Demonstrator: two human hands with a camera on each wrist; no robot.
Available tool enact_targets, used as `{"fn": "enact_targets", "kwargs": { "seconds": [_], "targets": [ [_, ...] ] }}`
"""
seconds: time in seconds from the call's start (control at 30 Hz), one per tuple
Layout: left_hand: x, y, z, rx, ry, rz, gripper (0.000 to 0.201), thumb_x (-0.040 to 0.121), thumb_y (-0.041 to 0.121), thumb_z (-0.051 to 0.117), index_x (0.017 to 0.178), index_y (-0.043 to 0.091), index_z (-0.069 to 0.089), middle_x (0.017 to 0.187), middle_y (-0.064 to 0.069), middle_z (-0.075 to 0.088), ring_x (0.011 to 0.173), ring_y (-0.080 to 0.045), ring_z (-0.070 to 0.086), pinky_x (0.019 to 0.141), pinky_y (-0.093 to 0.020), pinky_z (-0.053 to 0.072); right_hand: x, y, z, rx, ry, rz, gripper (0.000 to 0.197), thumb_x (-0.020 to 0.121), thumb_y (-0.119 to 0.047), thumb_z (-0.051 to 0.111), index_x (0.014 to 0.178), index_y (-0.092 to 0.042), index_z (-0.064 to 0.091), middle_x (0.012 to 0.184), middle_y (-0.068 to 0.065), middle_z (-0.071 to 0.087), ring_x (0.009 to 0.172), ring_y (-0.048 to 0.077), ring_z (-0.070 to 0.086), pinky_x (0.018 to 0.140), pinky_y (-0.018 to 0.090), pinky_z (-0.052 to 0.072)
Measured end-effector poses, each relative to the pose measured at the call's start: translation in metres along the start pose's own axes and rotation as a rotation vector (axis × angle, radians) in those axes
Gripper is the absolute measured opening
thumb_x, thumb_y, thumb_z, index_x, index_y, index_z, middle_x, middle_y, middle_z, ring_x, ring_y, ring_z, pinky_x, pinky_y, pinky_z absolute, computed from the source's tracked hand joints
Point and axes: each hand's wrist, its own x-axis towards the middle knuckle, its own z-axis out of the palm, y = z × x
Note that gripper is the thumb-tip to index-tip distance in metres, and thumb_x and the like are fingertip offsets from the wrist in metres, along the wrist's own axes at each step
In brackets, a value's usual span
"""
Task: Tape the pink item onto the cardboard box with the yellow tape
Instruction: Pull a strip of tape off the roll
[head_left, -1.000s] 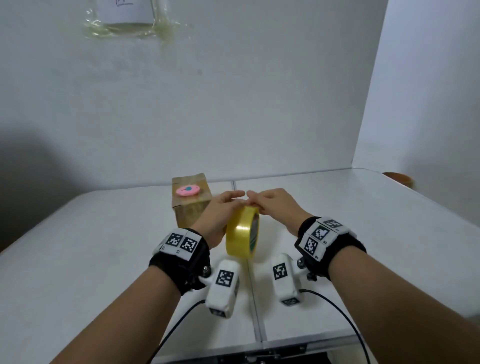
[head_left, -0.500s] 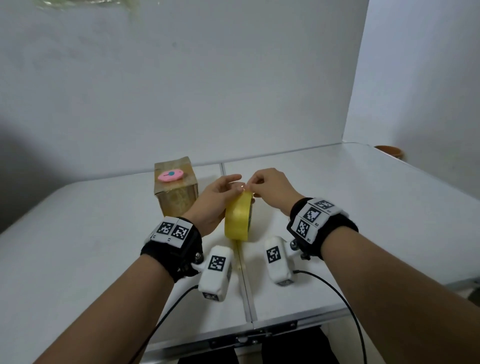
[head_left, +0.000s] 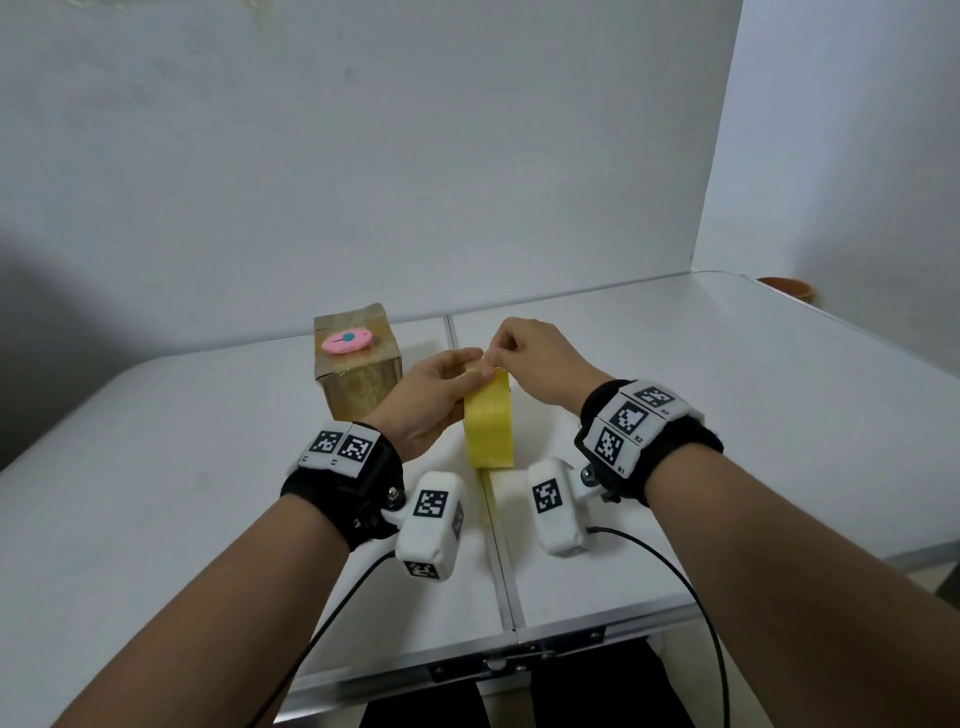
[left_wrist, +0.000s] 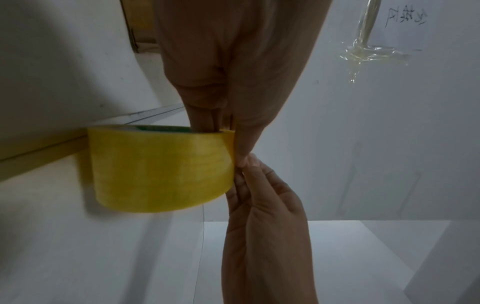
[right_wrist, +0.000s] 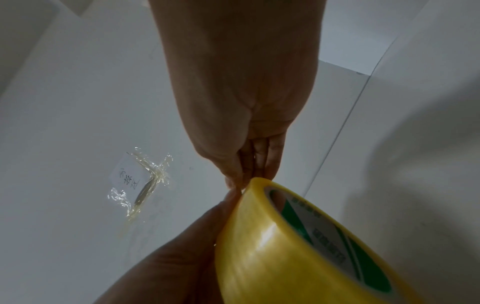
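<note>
Yellow tape (head_left: 489, 422) gripped by left hand (head_left: 430, 396), right hand (head_left: 537, 364) pinching edge — cardboard box (head_left: 358, 375) beside.

You've got a white folding table (head_left: 779, 415), a paper note (right_wrist: 128, 176) taped to the wall, and a brown bowl (head_left: 787, 287) at far right.

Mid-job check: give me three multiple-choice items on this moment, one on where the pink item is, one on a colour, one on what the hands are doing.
1. Where is the pink item?
A. on top of the cardboard box
B. on the table
C. in a hand

2. What colour is the tape roll?
A. blue
B. yellow
C. black

3. What holds the roll?
A. nothing
B. right hand alone
C. left hand grips it, right fingertips pinch at its top edge

Key: 1 A, it lies on the box top; 2 B, yellow in all views; 3 C, left fingers reach into the core.
</note>
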Motion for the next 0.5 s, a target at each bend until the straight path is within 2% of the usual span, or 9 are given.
{"fn": "enact_targets", "kwargs": {
  "seconds": [0.1,0.23,0.37,0.47,0.5],
  "targets": [
    [0.0019,0.0003,-0.0003,0.025,0.002,0.012,0.045,0.091,0.014,0.067,0.132,0.001,0.054,0.129,-0.019,0.064,0.107,-0.024,0.067,0.094,-0.035,0.054,-0.0012,-0.0041,0.0017,0.000,0.020,0.008,0.014,0.095,-0.013,0.051,0.097,-0.004,0.061,0.094,0.002,0.058,0.084,0.018,0.051,0.069,0.025,0.040],
    [0.0038,0.0017,0.0000,0.039,-0.006,0.011,0.043,0.091,0.015,0.065,0.130,0.000,0.055,0.128,-0.019,0.065,0.102,-0.021,0.069,0.087,-0.029,0.057,-0.0031,-0.0083,0.0021,-0.006,0.033,0.000,0.017,0.094,-0.013,0.048,0.101,-0.002,0.059,0.096,0.005,0.061,0.081,0.019,0.051,0.070,0.028,0.039],
    [0.0049,0.0004,0.0002,0.089,0.013,0.013,0.048,0.089,0.017,0.068,0.132,0.000,0.054,0.127,-0.017,0.066,0.104,-0.021,0.069,0.084,-0.027,0.057,-0.0066,-0.0063,-0.0032,0.059,0.008,-0.012,0.018,0.095,-0.015,0.049,0.101,-0.001,0.060,0.100,0.008,0.065,0.071,0.013,0.051,0.058,0.021,0.035],
    [0.0052,0.0006,0.0027,0.141,0.047,0.024,0.049,0.088,0.018,0.071,0.131,0.001,0.054,0.127,-0.016,0.065,0.099,-0.018,0.070,0.080,-0.024,0.057,-0.0067,-0.0030,-0.0050,0.149,0.026,0.021,0.017,0.094,-0.018,0.053,0.099,-0.003,0.061,0.106,0.012,0.070,0.089,0.021,0.061,0.058,0.019,0.036],
    [0.0041,0.0003,0.0038,0.166,0.055,0.029,0.048,0.088,0.019,0.071,0.130,0.003,0.054,0.128,-0.015,0.065,0.099,-0.018,0.070,0.081,-0.024,0.058,-0.0068,-0.0015,-0.0043,0.168,0.034,0.032,0.016,0.094,-0.019,0.054,0.098,-0.005,0.062,0.105,0.011,0.071,0.089,0.019,0.061,0.058,0.018,0.036]
  ]
}}
